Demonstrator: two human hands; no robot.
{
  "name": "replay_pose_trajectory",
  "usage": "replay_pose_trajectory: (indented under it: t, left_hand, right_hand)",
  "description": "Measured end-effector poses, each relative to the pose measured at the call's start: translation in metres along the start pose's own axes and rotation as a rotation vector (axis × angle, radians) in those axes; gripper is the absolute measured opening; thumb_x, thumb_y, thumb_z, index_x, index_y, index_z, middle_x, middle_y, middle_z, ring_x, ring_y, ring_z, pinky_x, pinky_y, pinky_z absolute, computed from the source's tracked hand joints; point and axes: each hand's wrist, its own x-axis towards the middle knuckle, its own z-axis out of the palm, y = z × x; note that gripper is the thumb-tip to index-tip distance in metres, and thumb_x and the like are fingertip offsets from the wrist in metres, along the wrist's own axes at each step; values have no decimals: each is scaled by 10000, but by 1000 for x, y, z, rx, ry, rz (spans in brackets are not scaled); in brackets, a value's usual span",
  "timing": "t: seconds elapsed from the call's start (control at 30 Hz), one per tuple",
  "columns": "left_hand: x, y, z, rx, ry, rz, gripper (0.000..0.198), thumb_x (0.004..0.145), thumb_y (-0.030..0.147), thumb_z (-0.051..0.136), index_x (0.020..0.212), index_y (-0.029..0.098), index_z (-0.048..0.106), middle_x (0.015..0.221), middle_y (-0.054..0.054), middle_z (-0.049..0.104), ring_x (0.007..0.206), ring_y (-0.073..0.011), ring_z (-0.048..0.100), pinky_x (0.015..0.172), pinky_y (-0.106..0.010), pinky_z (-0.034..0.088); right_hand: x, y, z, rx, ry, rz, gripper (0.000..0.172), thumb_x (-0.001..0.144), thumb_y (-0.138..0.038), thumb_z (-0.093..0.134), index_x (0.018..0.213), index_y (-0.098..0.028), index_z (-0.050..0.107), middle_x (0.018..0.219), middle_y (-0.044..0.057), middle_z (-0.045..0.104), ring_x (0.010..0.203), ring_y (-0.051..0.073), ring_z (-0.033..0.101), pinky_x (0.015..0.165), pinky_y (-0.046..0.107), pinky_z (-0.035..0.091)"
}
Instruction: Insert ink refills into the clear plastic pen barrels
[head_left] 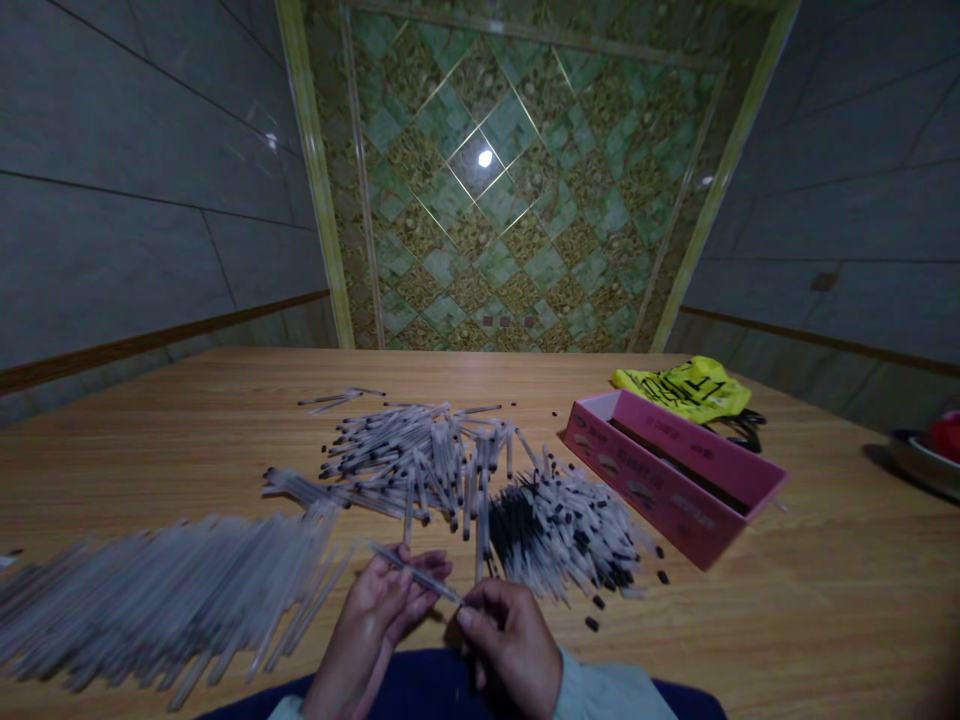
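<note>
My left hand is closed around the middle of a slim translucent pen, which slants across in front of me. The fingers of my right hand pinch the pen's lower right end; any small part between them is hidden. Left of my hands lies a wide row of long clear tubes, blurred. Just beyond my right hand is a pile of whitish pen parts with black ends, black tips bunched at its left side. Farther off, a heap of similar pens with dark ends spreads over the table.
A pink open-topped box stands at the right of the wooden table. Behind it lies a crumpled yellow bag with black print. A few small black caps are scattered near the pile. A bowl sits at the far right edge.
</note>
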Motion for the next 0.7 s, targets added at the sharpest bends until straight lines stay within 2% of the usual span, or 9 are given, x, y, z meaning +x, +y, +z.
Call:
replay_pose_trajectory:
  t: [0.13,0.27,0.37,0.47,0.53,0.6,0.67,0.7]
  left_hand:
    - [3,5,-2,-31,75,24,352,614,202,739,865,173,492,942,-115,707,964,-273,637,845,-383,497]
    - [3,3,-2,-9,65,-1,360,622,220,735,883,173,492,936,-121,708,941,-272,646,824,-375,506]
    - [1,-2,0,24,25,-36,355,650,250,719,909,173,489,941,-127,704,928,-263,650,823,-367,501]
    - [0,-1,1,82,25,-44,405,661,292,707,979,170,489,896,-108,703,861,-245,663,765,-355,515]
    - [1,3,-2,163,62,1,453,676,330,688,1051,170,490,854,-72,690,762,-202,663,679,-310,520]
    - [5,12,-10,283,143,109,506,688,384,661,1117,175,494,822,-37,662,647,-153,630,562,-252,493]
    - [9,24,-23,456,299,256,557,689,456,622,1155,175,506,802,-27,634,570,-140,588,466,-235,442]
    - [10,31,-31,586,401,303,572,706,483,584,1180,173,504,819,-37,634,580,-155,592,471,-251,443]
  right_hand:
    - [1,-4,-1,103,26,34,277,628,-382,642,671,-149,499,449,-47,501,281,55,360,285,171,258]
    - [3,-12,-2,213,18,53,301,626,-416,639,668,-160,487,407,-88,403,296,39,282,316,170,193]
    - [2,-15,-4,99,29,-26,331,632,-436,654,657,-134,520,466,-64,417,414,47,323,408,180,232]
    - [-2,-15,-6,-105,7,-75,270,649,-368,648,607,-114,563,511,-39,444,502,66,365,475,193,265]
    - [-5,-14,-9,-208,-112,-19,186,631,-289,646,589,-118,587,510,-43,444,503,66,368,469,190,262]
    - [-8,-11,-11,-281,-328,74,133,598,-248,650,580,-124,605,492,-53,441,467,57,360,439,182,242]
    - [-10,-10,-12,-320,-520,118,127,581,-247,654,570,-128,613,487,-57,453,445,51,364,424,175,232]
    - [-12,-10,-12,-330,-569,123,130,580,-253,655,571,-129,616,491,-57,462,444,51,371,424,173,235]
